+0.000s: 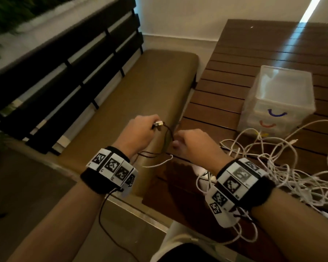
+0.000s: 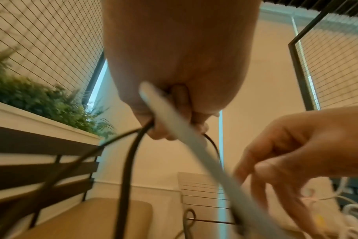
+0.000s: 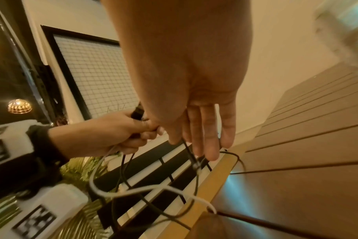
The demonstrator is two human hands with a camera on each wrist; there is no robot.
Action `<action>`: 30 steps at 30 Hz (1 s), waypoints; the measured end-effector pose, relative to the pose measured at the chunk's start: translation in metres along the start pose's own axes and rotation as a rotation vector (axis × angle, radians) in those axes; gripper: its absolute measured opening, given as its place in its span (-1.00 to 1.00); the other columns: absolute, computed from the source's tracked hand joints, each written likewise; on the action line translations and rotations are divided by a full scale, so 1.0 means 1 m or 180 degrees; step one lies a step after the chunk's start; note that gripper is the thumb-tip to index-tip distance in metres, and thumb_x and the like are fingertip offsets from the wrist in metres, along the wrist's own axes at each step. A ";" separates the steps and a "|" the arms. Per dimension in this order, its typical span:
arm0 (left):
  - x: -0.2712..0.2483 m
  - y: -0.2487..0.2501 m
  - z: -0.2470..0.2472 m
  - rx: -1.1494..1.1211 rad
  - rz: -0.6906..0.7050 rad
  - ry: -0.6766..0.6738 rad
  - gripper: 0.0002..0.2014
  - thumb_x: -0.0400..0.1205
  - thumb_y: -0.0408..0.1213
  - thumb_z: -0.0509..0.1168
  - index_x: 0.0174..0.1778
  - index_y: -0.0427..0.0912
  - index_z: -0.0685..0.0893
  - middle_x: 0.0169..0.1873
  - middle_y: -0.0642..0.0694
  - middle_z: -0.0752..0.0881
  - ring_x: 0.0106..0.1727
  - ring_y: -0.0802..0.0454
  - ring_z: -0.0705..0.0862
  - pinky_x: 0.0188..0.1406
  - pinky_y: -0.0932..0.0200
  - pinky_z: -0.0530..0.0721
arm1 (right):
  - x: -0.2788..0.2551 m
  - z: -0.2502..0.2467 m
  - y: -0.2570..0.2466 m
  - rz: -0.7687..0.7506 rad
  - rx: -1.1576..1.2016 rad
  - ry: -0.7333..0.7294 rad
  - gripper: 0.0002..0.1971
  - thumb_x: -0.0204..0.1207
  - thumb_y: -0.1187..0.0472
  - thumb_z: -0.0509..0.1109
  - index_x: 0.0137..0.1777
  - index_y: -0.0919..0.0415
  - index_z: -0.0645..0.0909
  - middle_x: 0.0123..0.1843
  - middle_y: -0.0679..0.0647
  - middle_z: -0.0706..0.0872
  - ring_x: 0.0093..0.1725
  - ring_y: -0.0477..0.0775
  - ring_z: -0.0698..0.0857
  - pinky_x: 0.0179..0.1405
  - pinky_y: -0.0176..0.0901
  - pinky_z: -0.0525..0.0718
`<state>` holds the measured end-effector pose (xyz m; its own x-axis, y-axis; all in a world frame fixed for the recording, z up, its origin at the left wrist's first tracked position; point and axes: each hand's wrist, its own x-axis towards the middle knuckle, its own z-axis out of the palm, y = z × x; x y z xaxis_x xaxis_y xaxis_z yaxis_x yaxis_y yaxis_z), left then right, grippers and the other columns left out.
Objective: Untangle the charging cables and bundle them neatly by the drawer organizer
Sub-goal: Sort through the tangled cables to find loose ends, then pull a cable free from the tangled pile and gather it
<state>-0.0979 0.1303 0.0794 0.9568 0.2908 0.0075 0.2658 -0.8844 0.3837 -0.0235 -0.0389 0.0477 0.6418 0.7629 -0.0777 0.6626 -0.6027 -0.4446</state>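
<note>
Black wristbands (image 1: 261, 190) with white square-code tags, thin black wires.

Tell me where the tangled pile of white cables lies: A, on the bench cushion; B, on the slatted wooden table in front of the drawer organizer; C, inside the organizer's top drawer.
B: the white cables sprawl on the wooden table before the drawer organizer.

Dim, warm-lit; sunlight streak glare on table (image 1: 263, 59); wrist views motion-blurred, white cable (image 2: 186, 145) smeared, edges fisheye-warped.
</note>
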 end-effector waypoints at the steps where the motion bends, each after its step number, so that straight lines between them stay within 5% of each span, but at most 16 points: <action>1: 0.003 -0.009 -0.005 0.0092 -0.0107 0.0198 -0.83 0.71 -0.31 0.17 0.00 -0.04 0.67 -0.17 -0.04 0.69 -0.16 -0.01 0.64 -0.24 0.10 0.57 | 0.005 0.007 -0.004 -0.0045 0.0031 -0.0152 -0.71 0.68 -0.04 0.24 0.19 0.12 0.64 0.02 0.12 0.77 -0.02 0.21 0.75 -0.03 0.09 0.73; 6: 0.021 -0.049 -0.012 0.0731 -0.0502 0.0256 -0.80 0.68 -0.31 0.14 0.13 -0.09 0.64 0.03 -0.12 0.69 0.05 -0.21 0.67 0.06 -0.17 0.66 | 0.018 0.035 -0.013 -0.0231 -0.0216 -0.0672 -0.77 0.66 -0.04 0.27 0.06 0.10 0.63 -0.07 0.05 0.68 -0.03 0.15 0.72 -0.14 0.00 0.68; 12: 0.020 -0.066 -0.007 -0.0116 -0.0416 0.0217 -0.71 0.74 -0.25 0.13 0.29 0.04 0.65 0.14 0.01 0.70 0.20 -0.03 0.65 0.23 -0.07 0.59 | 0.026 0.052 -0.032 -0.0446 0.0112 -0.1236 -0.59 0.65 0.02 0.35 0.47 0.03 0.49 0.17 0.02 0.74 0.15 0.03 0.71 0.15 0.01 0.73; 17: 0.006 -0.056 -0.032 -0.1076 -0.0211 0.0843 -0.74 0.76 -0.26 0.08 0.02 0.02 0.69 -0.30 0.04 0.75 -0.16 0.06 0.72 0.06 0.05 0.60 | 0.048 0.071 -0.063 -0.0618 0.0127 -0.0605 -0.88 0.65 0.14 0.27 0.06 0.11 0.60 -0.07 -0.02 0.67 -0.02 0.06 0.69 -0.09 -0.11 0.64; 19: 0.004 -0.055 -0.044 -0.1237 -0.0093 0.0959 -0.73 0.78 -0.21 0.06 -0.01 0.00 0.69 -0.40 0.00 0.71 -0.38 0.06 0.64 -0.21 0.07 0.59 | 0.056 0.072 -0.070 -0.0723 0.0225 -0.0450 -0.86 0.64 0.16 0.26 0.12 0.12 0.59 0.02 0.00 0.67 0.05 0.07 0.66 0.02 -0.04 0.66; 21: 0.003 -0.054 -0.050 -0.1329 -0.0004 0.0935 -0.73 0.79 -0.20 0.06 -0.01 -0.01 0.69 -0.43 -0.02 0.69 -0.51 0.15 0.51 -0.46 0.15 0.47 | 0.062 0.068 -0.069 -0.0487 0.0024 -0.0761 -0.79 0.66 0.18 0.21 0.24 0.17 0.54 0.12 0.13 0.70 0.12 0.21 0.69 0.03 0.05 0.68; 24: 0.001 -0.054 -0.047 -0.1515 0.0011 0.0780 -0.70 0.80 -0.18 0.05 -0.01 -0.02 0.70 -0.43 -0.04 0.68 -0.53 0.23 0.46 -0.44 0.26 0.38 | 0.063 0.061 -0.054 -0.0039 -0.0435 -0.1226 -0.80 0.65 0.21 0.21 0.16 0.26 0.59 0.17 0.21 0.71 0.08 0.24 0.69 -0.07 -0.01 0.64; 27: 0.000 -0.048 -0.032 -0.1596 0.0049 0.0618 -0.69 0.79 -0.15 0.06 -0.05 -0.02 0.73 -0.47 0.00 0.65 -0.49 0.26 0.50 -0.36 0.27 0.44 | 0.054 0.046 -0.035 0.0075 -0.0358 -0.1008 -0.70 0.64 0.16 0.23 0.27 0.19 0.66 0.21 0.19 0.74 0.17 0.24 0.72 0.13 0.09 0.73; 30: -0.001 -0.035 -0.011 -0.1561 0.0187 0.0299 -0.69 0.78 -0.15 0.10 -0.13 0.02 0.74 -0.50 0.03 0.61 -0.49 0.21 0.50 -0.41 0.32 0.44 | 0.038 0.019 -0.017 0.0162 -0.0200 -0.0867 -0.72 0.62 0.09 0.27 0.24 0.09 0.69 0.17 0.16 0.75 0.12 0.22 0.73 0.10 0.12 0.74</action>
<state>-0.1100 0.1650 0.0756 0.9477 0.2971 0.1166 0.1033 -0.6311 0.7688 -0.0172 0.0047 0.0353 0.5531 0.7610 -0.3391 0.6604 -0.6486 -0.3784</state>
